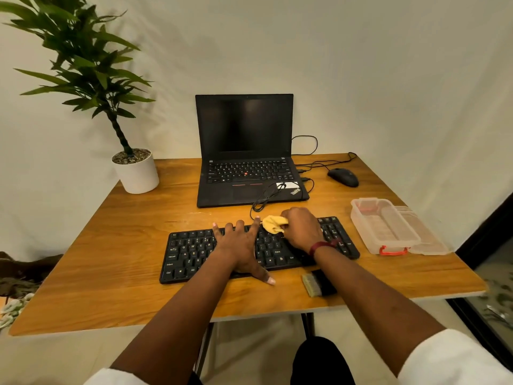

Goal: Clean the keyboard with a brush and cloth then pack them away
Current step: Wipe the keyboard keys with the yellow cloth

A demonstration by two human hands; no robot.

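Finds black keyboard (191, 251) lying flat at the near middle of wooden table (111, 259), long side running 9 to 3 o'clock. Records left hand (238, 245) pressed palm-down on the middle keys, fingers straight and spread toward 12 o'clock, thumb stretched past the keyboard's near edge toward 5 o'clock. Records right hand (302, 229) over the keys at 3 o'clock of the left, fingers curled round a crumpled yellow cloth (272, 224), held against the top key rows just beside the left index fingertip. Notes dark red band (323, 247) on the right wrist. Locates brush (316, 283) on the table at 5 o'clock of the keyboard, just off its near edge, pale bristles facing 9 o'clock, dark handle partly hidden under the right forearm, held by neither hand. Locates clear plastic container (388, 243) with red latch at 3 o'clock of the keyboard, open, with lid (427, 237) lying against its 3 o'clock side. Logs open black laptop (244, 151), screen dark, at 12 o'clock; black mouse (342, 177) at 2 o'clock; potted plant in white pot (137, 173) at 10 o'clock, near the table corner. Notes black cable (266, 198) looped between laptop and keyboard.
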